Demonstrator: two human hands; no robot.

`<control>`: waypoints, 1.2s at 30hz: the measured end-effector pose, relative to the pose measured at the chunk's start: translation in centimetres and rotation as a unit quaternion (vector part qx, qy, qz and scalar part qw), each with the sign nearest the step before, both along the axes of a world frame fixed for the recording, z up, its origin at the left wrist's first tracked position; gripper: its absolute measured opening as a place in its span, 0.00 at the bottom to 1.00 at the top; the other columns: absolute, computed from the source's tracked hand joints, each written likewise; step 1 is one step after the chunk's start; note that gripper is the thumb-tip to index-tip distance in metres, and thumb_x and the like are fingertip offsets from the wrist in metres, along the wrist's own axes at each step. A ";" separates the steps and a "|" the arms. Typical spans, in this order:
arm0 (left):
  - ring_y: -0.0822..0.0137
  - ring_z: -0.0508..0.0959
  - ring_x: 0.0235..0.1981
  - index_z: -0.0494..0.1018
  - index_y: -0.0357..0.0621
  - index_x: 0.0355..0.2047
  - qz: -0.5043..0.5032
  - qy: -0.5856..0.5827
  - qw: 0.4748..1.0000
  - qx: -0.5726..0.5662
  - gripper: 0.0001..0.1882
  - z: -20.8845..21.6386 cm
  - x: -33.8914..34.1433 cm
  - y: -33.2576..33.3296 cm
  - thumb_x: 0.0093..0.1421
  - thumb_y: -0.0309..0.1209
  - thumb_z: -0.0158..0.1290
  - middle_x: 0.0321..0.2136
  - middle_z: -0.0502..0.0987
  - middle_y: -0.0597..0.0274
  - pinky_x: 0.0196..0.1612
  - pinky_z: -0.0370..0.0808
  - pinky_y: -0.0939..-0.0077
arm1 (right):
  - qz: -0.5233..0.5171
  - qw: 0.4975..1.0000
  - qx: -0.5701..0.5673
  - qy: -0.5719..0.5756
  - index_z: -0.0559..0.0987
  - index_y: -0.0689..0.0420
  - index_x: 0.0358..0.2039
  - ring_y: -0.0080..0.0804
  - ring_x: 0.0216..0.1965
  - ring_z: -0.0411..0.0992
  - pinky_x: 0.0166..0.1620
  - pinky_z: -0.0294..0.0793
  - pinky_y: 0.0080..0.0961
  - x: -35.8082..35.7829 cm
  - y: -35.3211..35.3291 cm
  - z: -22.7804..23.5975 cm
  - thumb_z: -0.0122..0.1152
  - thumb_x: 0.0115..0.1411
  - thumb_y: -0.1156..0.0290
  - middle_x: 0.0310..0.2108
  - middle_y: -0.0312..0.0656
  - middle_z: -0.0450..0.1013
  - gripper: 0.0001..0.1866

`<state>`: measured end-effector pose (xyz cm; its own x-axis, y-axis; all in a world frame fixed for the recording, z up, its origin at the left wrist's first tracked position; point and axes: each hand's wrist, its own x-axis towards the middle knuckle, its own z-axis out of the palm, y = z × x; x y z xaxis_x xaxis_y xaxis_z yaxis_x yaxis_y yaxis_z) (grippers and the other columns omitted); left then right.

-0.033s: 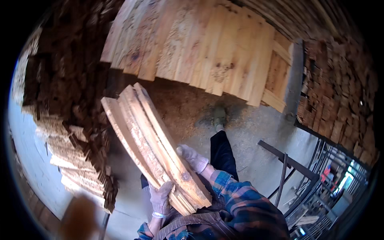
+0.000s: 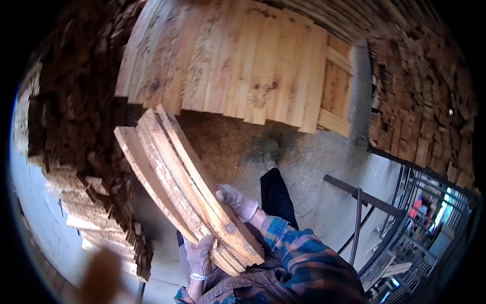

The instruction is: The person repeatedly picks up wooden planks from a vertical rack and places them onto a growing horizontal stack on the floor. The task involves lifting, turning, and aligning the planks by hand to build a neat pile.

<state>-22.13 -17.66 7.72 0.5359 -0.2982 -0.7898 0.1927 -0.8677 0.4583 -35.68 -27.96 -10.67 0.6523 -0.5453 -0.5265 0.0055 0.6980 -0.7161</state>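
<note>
A bundle of rough wooden boards lies slantwise across my front, its far end pointing up and left, its near end against my apron. My left hand, in a pale work glove, grips the bundle's left edge close to the near end. On the other side, my gloved right hand presses round the right edge, a little farther up. Both hands are closed on the boards; the fingers underneath are hidden. Just beyond the bundle's far end is a broad layer of planks laid side by side.
Tall stacks of cut wood stand at the left and the right. A dark metal bar and a metal frame are at lower right. Sawdust covers part of the floor. A blurred brown shape shows at lower left.
The view has shifted a little, so the planks and right-hand stack appear slightly farther left. Both hands keep the same hold on the boards.
</note>
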 end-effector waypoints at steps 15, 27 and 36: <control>0.58 0.76 0.43 0.49 0.32 0.62 -0.330 -0.129 0.858 -0.370 0.51 -14.0 -26.2 -41.8 0.39 0.24 0.66 0.52 0.67 0.39 0.47 0.75 0.69 | -0.182 0.943 -0.150 0.234 0.61 0.66 0.57 0.30 0.40 0.73 0.43 0.75 0.20 -37.9 -40.7 0.8 0.66 0.51 0.65 0.41 0.45 0.75 0.37; 0.51 0.70 0.49 0.51 0.40 0.63 -0.329 -0.249 0.890 -0.196 0.50 -14.1 -13.5 -43.9 0.41 0.30 0.64 0.53 0.63 0.43 0.51 0.71 0.63 | -0.339 0.937 -0.010 0.087 0.67 0.73 0.47 0.35 0.31 0.76 0.38 0.78 0.25 -40.0 -42.2 -3.7 0.57 0.48 0.84 0.30 0.51 0.75 0.23; 0.45 0.73 0.44 0.48 0.45 0.65 -0.402 -0.465 0.789 0.015 0.52 -17.7 -12.9 -52.0 0.45 0.48 0.64 0.45 0.68 0.38 0.44 0.71 0.55 | -0.353 0.909 -0.023 0.222 0.74 0.64 0.38 0.27 0.26 0.74 0.29 0.72 0.23 -32.0 -44.5 -2.5 0.65 0.43 0.71 0.27 0.41 0.76 0.20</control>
